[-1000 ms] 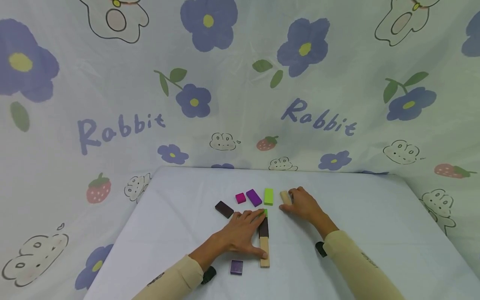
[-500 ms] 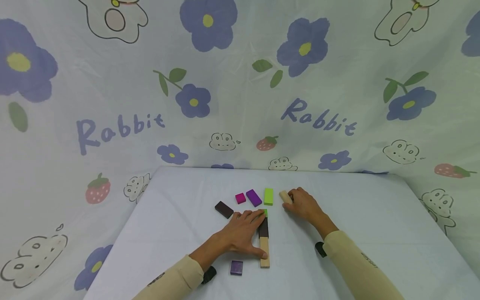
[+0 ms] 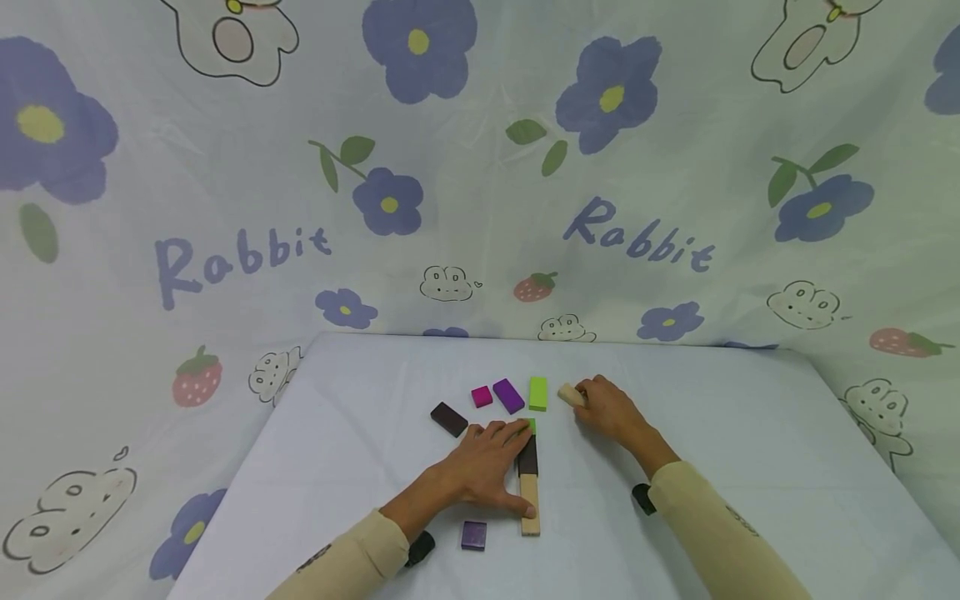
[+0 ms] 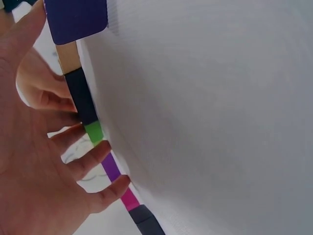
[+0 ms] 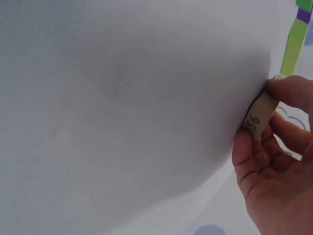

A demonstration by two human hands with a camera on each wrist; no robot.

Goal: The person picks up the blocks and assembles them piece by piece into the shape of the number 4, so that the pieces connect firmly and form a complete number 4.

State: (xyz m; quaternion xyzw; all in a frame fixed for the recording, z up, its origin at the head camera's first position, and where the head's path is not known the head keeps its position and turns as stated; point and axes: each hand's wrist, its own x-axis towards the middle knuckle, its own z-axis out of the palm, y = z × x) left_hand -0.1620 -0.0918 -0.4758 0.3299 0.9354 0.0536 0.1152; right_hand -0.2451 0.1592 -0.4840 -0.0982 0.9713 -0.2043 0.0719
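Note:
In the head view my left hand (image 3: 487,467) lies over a straight row of blocks with its fingers spread. Its thumb touches the pale wooden block (image 3: 529,518) at the near end, and its index finger reaches the green block (image 3: 532,426) at the far end. Between these two sits a dark brown block (image 3: 528,457). Farther right, my right hand (image 3: 609,408) pinches another pale wooden block (image 3: 568,393) between thumb and fingers. The right wrist view shows handwritten marks on this held block (image 5: 261,115), close to the white cloth.
Behind the row lie a lime-green block (image 3: 537,393), a purple block (image 3: 508,396) and a small magenta block (image 3: 482,397). A loose dark brown block (image 3: 448,419) lies beyond my left hand. Nearer me is a dark purple square block (image 3: 473,536). A patterned curtain (image 3: 480,233) stands behind the table.
The pale block in my right hand has turned anticlockwise, from nearly straight to slanted, and the right thumb has shifted slightly with it. My left hand stays in place over the row.

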